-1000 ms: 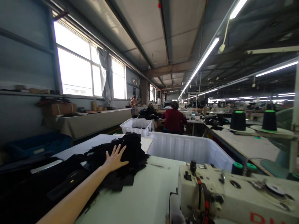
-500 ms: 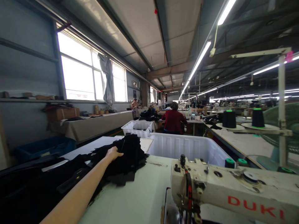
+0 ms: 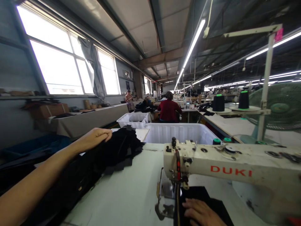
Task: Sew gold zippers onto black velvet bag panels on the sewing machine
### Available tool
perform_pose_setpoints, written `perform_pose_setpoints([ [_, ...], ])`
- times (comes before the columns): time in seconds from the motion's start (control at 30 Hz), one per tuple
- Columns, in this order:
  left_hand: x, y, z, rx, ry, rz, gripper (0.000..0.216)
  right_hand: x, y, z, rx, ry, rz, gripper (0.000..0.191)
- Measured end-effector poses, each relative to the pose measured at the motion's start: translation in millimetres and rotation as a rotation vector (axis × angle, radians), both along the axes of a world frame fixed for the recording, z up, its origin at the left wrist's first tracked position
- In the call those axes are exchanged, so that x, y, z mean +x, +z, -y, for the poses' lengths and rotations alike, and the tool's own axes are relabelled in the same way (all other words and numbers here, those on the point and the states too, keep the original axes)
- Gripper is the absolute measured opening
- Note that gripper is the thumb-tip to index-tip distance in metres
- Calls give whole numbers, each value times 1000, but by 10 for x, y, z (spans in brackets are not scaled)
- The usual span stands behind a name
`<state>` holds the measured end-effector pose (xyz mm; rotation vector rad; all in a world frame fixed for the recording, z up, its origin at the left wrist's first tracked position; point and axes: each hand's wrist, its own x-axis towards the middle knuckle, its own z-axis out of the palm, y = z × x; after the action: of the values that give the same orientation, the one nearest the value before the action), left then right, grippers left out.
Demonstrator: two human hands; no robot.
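My left hand (image 3: 100,135) is closed on the edge of the black fabric pieces (image 3: 119,147), which lie heaped on the left of the pale table (image 3: 131,188). My right hand (image 3: 199,211) lies with its fingers stretched out on a black cloth piece (image 3: 195,191) under the head of the sewing machine (image 3: 211,163). A dark strip with a thin gold-coloured line (image 3: 178,204) runs beside those fingertips, below the needle area. The lower part of the right hand is cut off by the frame edge.
Behind the table stands a large white plastic bin (image 3: 174,131), with a smaller white bin (image 3: 133,118) beyond. A person in dark red (image 3: 169,108) sits further off. Thread cones (image 3: 218,103) and a green fan (image 3: 279,106) are at the right.
My left hand has gone from lying on top of the heap to gripping cloth at its left side. My right hand has come into view. The view has turned rightward and down.
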<state>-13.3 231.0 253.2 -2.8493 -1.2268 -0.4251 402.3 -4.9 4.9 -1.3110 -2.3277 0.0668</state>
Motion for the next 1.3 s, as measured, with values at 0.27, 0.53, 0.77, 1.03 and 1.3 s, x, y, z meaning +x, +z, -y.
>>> perform_pose_setpoints([
  [0.27,1362,-1895,710,-250,-461,22,26,-323,255,264,-155,-98,-83,32],
  [0.53,1487,-2186,545,-282,-424,102,37,-483,228,142,-151,-284,-27,33],
  [0.77,1701,-2241,507,-427,-469,90,24,-459,162,136,-116,-333,-11,35],
  [1.03,1573,-2130,616,-540,-458,277,15,-325,143,-118,-123,-205,-13,36],
  [1.3,1700,-2418,1114,-266,-276,347,52,-342,139,-72,-114,-209,59,40],
])
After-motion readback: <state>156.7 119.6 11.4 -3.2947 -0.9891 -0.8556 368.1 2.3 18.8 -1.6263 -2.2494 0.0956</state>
